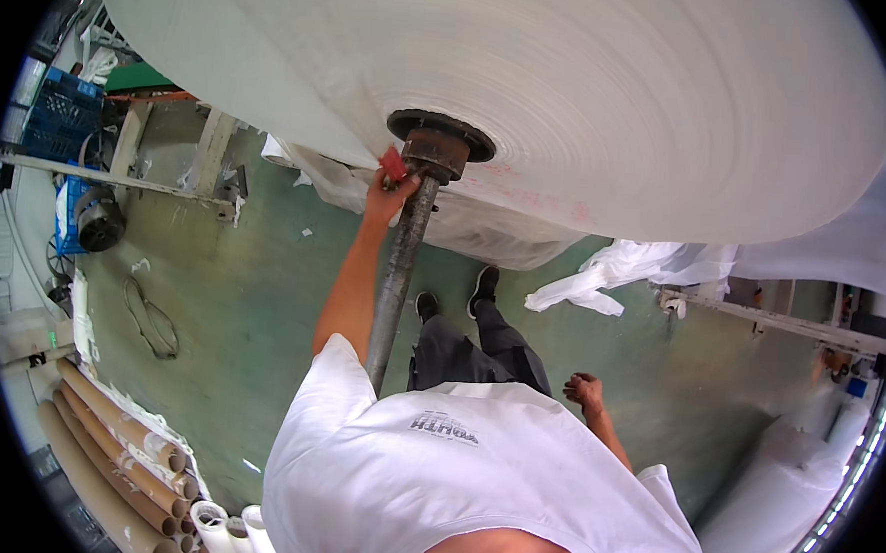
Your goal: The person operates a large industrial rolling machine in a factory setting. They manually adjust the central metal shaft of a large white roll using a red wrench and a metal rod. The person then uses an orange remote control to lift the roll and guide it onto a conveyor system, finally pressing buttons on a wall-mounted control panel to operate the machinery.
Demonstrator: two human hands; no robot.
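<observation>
A huge roll of whitish film (pixel 622 106) faces me at the top of the view. From its core sticks out a grey metal shaft (pixel 400 274), with a rusty brown collar (pixel 435 154) and a dark round flange (pixel 411 121) at the roll's face. My left hand (pixel 391 196) is closed beside the shaft, just below the collar, on a small red object (pixel 393 164) whose kind I cannot make out. Down at my right side hangs my right hand (pixel 584 389), fingers curled, nothing showing in it and apart from everything.
Loose white film (pixel 603 280) lies on the green floor right of my feet. Cardboard tubes (pixel 113 450) are stacked at lower left. A strap loop (pixel 150 319) lies on the left floor. Metal frames (pixel 209 154) and blue crates (pixel 66 112) stand farther left; a wrapped roll (pixel 772 494) stands at right.
</observation>
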